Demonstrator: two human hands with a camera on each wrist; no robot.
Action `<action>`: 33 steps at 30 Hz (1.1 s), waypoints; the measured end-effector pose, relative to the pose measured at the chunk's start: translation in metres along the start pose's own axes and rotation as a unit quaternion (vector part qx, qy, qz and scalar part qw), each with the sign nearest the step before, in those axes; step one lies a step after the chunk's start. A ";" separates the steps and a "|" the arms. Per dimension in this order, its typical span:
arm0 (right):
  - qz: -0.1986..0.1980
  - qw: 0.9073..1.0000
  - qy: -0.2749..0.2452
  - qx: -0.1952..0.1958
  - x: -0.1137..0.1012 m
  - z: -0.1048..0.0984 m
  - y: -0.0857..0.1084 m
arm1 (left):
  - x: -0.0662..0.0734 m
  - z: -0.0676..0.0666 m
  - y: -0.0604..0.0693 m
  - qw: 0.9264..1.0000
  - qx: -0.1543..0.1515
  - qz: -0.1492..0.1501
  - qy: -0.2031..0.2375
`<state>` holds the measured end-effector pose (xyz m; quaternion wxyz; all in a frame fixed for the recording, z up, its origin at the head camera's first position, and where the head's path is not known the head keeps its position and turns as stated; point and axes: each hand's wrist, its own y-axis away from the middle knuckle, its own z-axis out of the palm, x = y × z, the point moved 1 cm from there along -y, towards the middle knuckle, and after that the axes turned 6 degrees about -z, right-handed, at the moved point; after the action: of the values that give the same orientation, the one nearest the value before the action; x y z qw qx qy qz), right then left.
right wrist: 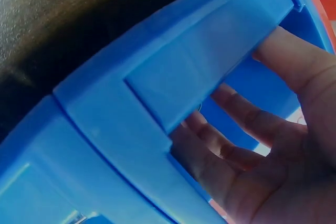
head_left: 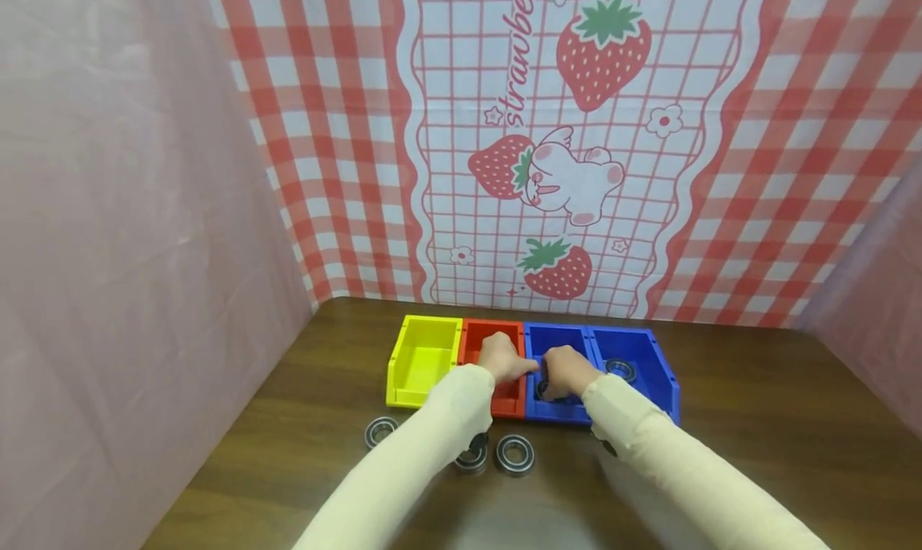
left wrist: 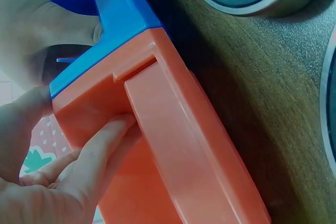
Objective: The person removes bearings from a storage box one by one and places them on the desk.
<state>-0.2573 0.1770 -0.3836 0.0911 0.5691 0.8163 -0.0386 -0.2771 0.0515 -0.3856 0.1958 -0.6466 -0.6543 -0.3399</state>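
My left hand [head_left: 502,359] reaches into the red bin [head_left: 513,406], its thumb at the divider beside the blue bin. In the left wrist view, two fairly straight fingers [left wrist: 107,142] go down behind the red bin's front lip; nothing shows between them. My right hand [head_left: 567,371] reaches into the left blue bin [head_left: 558,414], thumb and fingers spread behind its front lip. A dark-and-silver ball bearing [head_left: 542,389] shows beside those fingers. The front lip [right wrist: 210,72] hides the fingertips in the right wrist view, so whether they grip that bearing is not visible.
A bearing [head_left: 620,370] lies in the right blue bin [head_left: 666,390]. The yellow bin [head_left: 425,366] stands at the left end of the joined row. Bearings [head_left: 515,455] lie on the wooden table [head_left: 302,422] in front of the bins. A strawberry-print cloth [head_left: 346,174] hangs behind.
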 end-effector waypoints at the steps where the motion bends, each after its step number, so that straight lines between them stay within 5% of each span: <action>1: 0.002 1.000 -0.004 0.000 0.000 0.000 0.001 | 0.000 0.000 0.001 1.000 0.000 0.000 0.000; 15: 0.056 0.991 -0.020 0.121 -0.008 0.007 0.006 | 0.008 -0.004 -0.001 1.000 0.001 0.005 0.015; 27: 0.001 0.999 -0.005 0.052 0.000 0.010 0.015 | 0.005 0.001 0.003 1.000 0.005 -0.003 0.005; 33: -0.030 0.996 0.042 0.068 0.002 0.017 0.019 | 0.001 0.002 0.002 1.000 0.003 -0.003 0.016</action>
<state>-0.2381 0.1824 -0.3995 0.0169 0.5499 0.8319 -0.0726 -0.2751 0.0530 -0.3861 0.2077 -0.6382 -0.6541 -0.3488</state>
